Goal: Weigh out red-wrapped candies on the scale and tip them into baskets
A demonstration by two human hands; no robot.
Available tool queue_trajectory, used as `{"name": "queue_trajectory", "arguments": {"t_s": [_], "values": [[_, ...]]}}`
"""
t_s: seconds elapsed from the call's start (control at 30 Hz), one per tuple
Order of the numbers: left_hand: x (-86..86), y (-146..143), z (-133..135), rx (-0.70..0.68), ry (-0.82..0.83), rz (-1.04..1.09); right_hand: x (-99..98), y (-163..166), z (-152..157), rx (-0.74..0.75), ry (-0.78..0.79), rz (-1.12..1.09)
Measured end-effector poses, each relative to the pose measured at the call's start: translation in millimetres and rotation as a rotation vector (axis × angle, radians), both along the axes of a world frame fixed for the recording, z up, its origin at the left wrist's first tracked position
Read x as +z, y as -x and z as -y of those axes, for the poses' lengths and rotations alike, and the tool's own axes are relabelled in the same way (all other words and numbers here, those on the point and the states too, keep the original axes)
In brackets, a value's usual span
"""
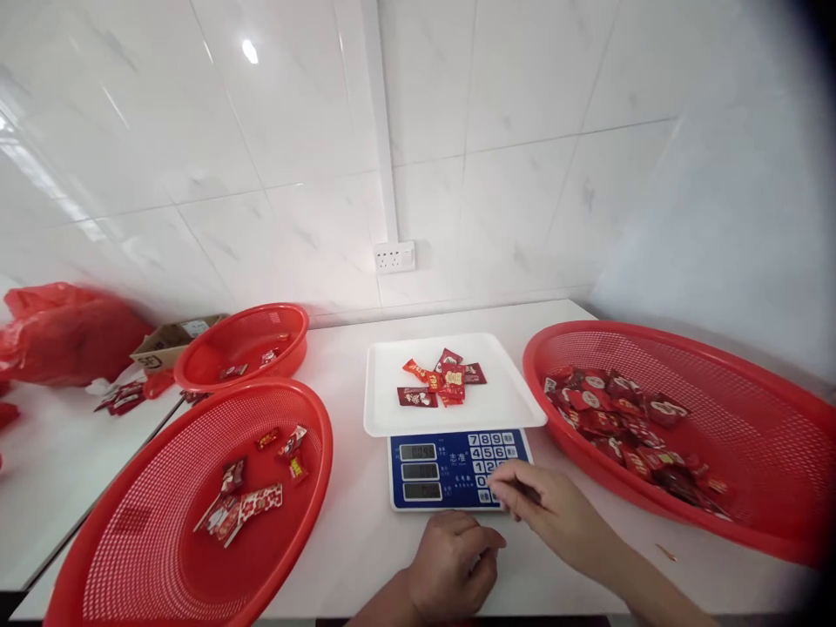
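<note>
My left hand [455, 564] rests on the table just in front of the scale, its fingers curled into a loose fist with nothing visible in it. Over the lower right of the blue keypad [483, 453] is my right hand [555, 514], fingers bent together and covering some keys; no object shows in it. The scale [450, 492] has three small displays on its left. Its white tray [385, 409] carries several red and dark-red wrapped candies [450, 379] in a loose cluster.
To the right stands a big red basket [653, 335] with many wrapped candies. Two red baskets, a near one [313, 496] and a far one [297, 353], hold fewer packets on the left. Beyond them are a cardboard box [163, 344] and a red bag [78, 335]. A socket [395, 257] is on the wall.
</note>
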State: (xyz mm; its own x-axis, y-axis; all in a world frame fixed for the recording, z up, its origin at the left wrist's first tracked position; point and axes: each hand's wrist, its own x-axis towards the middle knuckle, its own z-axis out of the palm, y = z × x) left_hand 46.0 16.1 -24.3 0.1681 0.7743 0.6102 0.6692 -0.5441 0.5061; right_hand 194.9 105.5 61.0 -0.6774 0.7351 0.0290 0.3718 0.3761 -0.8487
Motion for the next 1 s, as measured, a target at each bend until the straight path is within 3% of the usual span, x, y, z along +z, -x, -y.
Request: {"name": "queue_trajectory", "arguments": {"t_s": [0.13,0.23,0.5,0.63,0.7,0.87,1.0], "values": [[-0.3,-3,0,-0.040,-0.057,-0.088,-48.6,-5,25,-0.113,0.179,-0.033],[-0.9,-3,0,-0.059,-0.067,-0.148,-69.3,-4,33,-0.188,0.289,-0.072],[0.4,-3,2,-0.062,0.009,-0.191,-82.9,-1,37,-0.216,0.180,-0.126],[11.7,2,3,-0.057,-0.041,-0.128,-86.9,-2,38,-0.162,0.160,-0.104],[24.9,12,0,0.034,-0.069,-0.079,-88.0,-3,38,-0.139,0.177,-0.100],[70.3,51,-26,0.458,-0.008,-0.056,-88.1,-3,40,-0.107,0.208,-0.088],[93.5,70,-56,0.582,0.159,-0.241,-85.7,-2,40,-0.085,0.232,-0.107]]}}
